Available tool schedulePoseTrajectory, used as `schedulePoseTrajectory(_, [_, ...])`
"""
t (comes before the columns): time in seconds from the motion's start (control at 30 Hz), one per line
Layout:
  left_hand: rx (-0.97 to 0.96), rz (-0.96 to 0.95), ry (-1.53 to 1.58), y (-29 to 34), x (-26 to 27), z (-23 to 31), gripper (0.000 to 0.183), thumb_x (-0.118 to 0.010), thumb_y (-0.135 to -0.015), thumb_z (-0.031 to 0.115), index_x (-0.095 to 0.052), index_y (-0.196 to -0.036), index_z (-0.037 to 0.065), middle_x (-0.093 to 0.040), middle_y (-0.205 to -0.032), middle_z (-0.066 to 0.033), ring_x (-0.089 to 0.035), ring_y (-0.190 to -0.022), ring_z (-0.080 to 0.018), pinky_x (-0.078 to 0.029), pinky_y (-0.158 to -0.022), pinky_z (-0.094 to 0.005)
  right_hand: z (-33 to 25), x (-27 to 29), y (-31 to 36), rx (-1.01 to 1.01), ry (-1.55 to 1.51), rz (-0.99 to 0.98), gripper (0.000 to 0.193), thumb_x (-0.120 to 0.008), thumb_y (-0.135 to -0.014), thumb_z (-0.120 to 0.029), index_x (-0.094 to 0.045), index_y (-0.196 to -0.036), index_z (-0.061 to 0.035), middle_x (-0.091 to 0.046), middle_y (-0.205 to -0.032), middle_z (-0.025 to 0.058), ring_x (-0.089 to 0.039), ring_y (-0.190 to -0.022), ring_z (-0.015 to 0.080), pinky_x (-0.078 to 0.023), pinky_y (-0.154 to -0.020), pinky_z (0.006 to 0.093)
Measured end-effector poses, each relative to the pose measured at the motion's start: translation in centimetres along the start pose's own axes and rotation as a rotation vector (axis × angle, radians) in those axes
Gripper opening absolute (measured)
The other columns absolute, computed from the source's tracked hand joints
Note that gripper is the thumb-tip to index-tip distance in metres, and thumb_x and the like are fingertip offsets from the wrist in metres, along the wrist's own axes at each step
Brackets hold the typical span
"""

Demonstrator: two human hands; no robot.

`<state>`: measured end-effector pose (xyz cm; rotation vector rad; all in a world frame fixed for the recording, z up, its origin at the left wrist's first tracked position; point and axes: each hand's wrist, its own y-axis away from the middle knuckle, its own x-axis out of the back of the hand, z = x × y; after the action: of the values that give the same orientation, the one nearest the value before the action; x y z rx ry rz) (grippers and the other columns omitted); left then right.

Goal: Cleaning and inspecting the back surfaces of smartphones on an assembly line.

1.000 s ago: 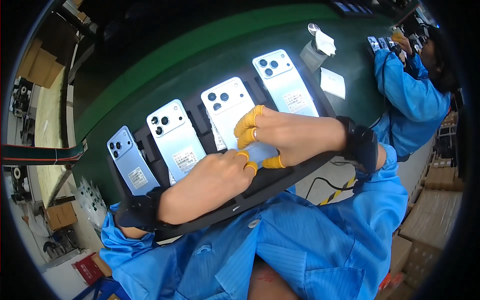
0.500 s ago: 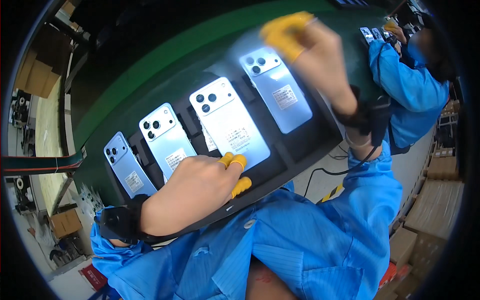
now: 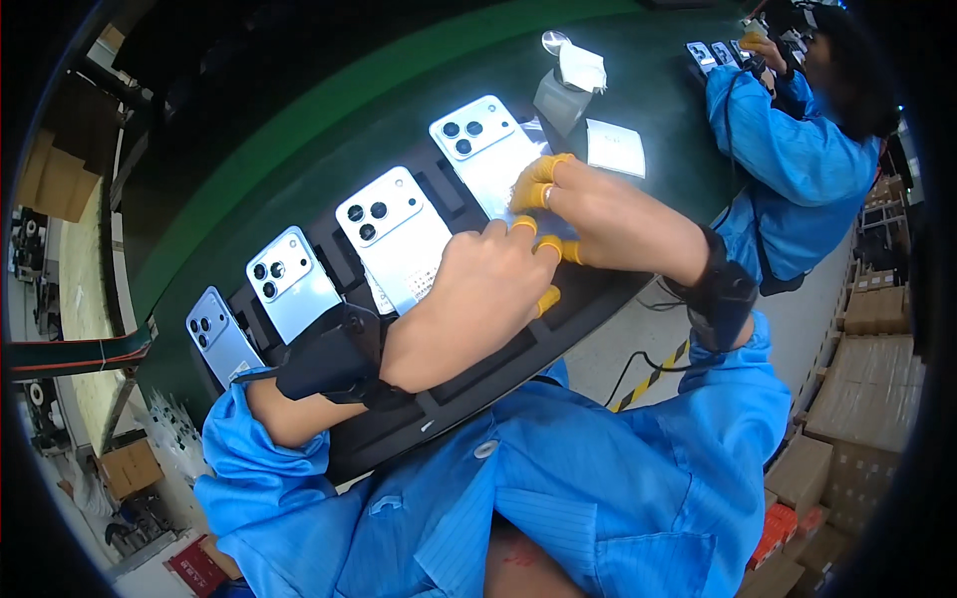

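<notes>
Several pale-blue phones lie back up in a slanting row, with camera lenses at their far ends. My left hand [image 3: 477, 289], in yellow finger cots, reaches over the row to the near end of the rightmost phone [image 3: 478, 151]. Its fingers are bent, thumb below. My right hand [image 3: 623, 214], also in finger cots, bends its fingers over that phone's right side, fingertips close to the left ones. Whatever lies between either hand's fingertips is hidden. A clear, shiny film-like piece [image 3: 536, 138] shows beside the phone. My left forearm partly covers the middle phones [image 3: 289, 284].
The phones sit in a black tray [image 3: 439, 404] on a green table [image 3: 399, 80]. Beyond the right hand stand a translucent container [image 3: 563, 103] with white paper [image 3: 582, 68] on top and a white card [image 3: 616, 149]. A co-worker in blue [image 3: 778, 149] works at the right.
My right hand has come down and left from beyond the rightmost phone to its side. My left hand has moved right to the same phone. The container and card are now uncovered.
</notes>
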<state>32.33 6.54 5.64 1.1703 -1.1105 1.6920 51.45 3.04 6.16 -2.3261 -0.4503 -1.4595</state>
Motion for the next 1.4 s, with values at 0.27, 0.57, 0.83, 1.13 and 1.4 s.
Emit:
schedulePoseTrajectory(0.27, [0.028, 0.0, -0.012, -1.1, 1.3, -1.0, 0.011, -0.061, -0.075, 0.008, -0.057, -0.081, 0.001, -0.063, -0.061, -0.0097, -0.066, -0.061, -0.0234, -0.05, -0.049, -0.0355, 0.5, 0.4, 0.6, 0.006, -0.034, -0.08, 0.04, -0.074, -0.069, -0.002, -0.057, -0.105, -0.0021, -0.056, -0.116, 0.0151, -0.053, -0.108, 0.0333, -0.047, -0.088, 0.0371])
schedulePoseTrajectory(0.57, [-0.188, 0.076, 0.19, 1.0, -0.2, 0.6, 0.014, -0.06, -0.08, 0.009, -0.057, -0.082, -0.004, -0.061, -0.075, -0.0193, -0.061, -0.069, -0.0296, -0.051, -0.064, -0.0348, 3.5, 3.3, -1.4, -0.07, -0.242, 0.153, 0.022, -0.066, -0.085, -0.01, -0.061, -0.103, 0.0005, -0.065, -0.099, 0.0105, -0.063, -0.089, 0.0192, -0.05, -0.081, 0.0293])
schedulePoseTrajectory(0.83, [0.03, -0.274, 0.521, 2.3, 3.6, -2.2, 0.027, -0.059, -0.087, 0.019, -0.058, -0.109, 0.003, -0.064, -0.09, -0.017, -0.062, -0.087, -0.0325, -0.05, -0.076, -0.0394, -4.1, 8.0, -11.4, 0.284, -0.297, 0.833, 0.009, -0.062, -0.082, 0.002, -0.055, -0.088, 0.0016, -0.06, -0.077, 0.0069, -0.059, -0.069, 0.0119, -0.048, -0.064, 0.0241])
schedulePoseTrajectory(1.13, [0.435, -0.275, -0.133, 15.6, 10.6, -2.3, 0.033, -0.07, -0.072, 0.021, -0.058, -0.095, 0.001, -0.058, -0.08, -0.0126, -0.058, -0.078, -0.0286, -0.047, -0.071, -0.0375, -11.6, -4.0, -13.8, 0.65, 0.16, 0.496, 0.014, -0.064, -0.067, -0.012, -0.056, -0.076, -0.0052, -0.055, -0.069, 0.0064, -0.06, -0.066, 0.0216, -0.047, -0.054, 0.0318])
schedulePoseTrajectory(1.4, [0.286, -0.21, -0.02, 20.0, 7.5, -1.9, 0.022, -0.067, -0.065, 0.01, -0.06, -0.084, 0.002, -0.057, -0.075, -0.0097, -0.057, -0.076, -0.0246, -0.047, -0.069, -0.036, -12.8, -8.3, -10.9, 0.55, -0.173, -0.078, 0.029, -0.072, -0.067, -0.011, -0.062, -0.091, 0.0018, -0.054, -0.087, 0.0119, -0.052, -0.085, 0.0259, -0.045, -0.073, 0.0323])
